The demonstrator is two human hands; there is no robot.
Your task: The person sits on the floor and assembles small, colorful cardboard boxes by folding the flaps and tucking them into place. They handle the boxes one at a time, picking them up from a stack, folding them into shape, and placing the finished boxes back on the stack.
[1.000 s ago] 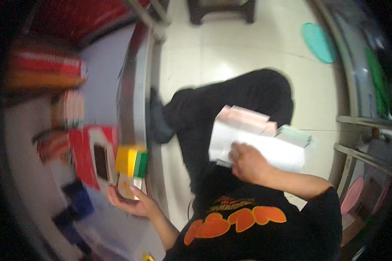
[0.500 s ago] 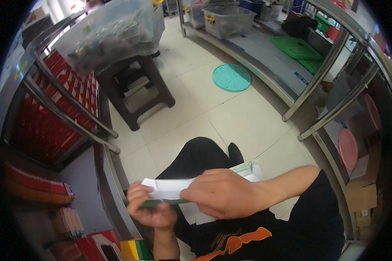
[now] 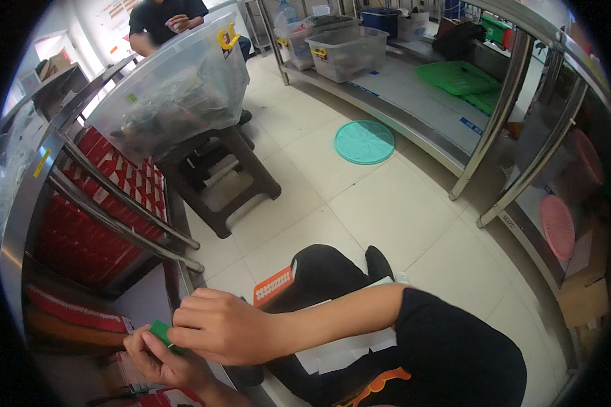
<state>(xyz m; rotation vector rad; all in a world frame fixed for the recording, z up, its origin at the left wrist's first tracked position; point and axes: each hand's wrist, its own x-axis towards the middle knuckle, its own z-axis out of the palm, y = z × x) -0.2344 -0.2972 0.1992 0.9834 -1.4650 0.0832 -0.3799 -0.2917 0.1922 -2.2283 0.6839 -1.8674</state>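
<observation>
At the lower left, my two hands are close together around a green carton (image 3: 160,332), of which only a small green part shows. My left hand (image 3: 157,361) grips it from below, thumb on top. My right hand (image 3: 227,327) is closed against its other side, knuckles up, and hides the rest. Just beyond my right wrist, an orange panel (image 3: 273,287) with rows of white marks leans by my knee; I cannot tell what it belongs to. Flat white cardboard (image 3: 346,349) lies across my lap under my right forearm.
Red boxes (image 3: 95,224) are stacked on a metal-framed rack at the left. A clear plastic bin (image 3: 176,88) rests on a dark stool (image 3: 217,180). A turquoise lid (image 3: 364,142) lies on the floor. Shelves (image 3: 400,102) stand right; a person (image 3: 163,20) is beyond the bin.
Both hands have moved left with the carton; its white inside, visible before, is now hidden. The orange panel has come into sight. The view has tilted up, showing the other person.
</observation>
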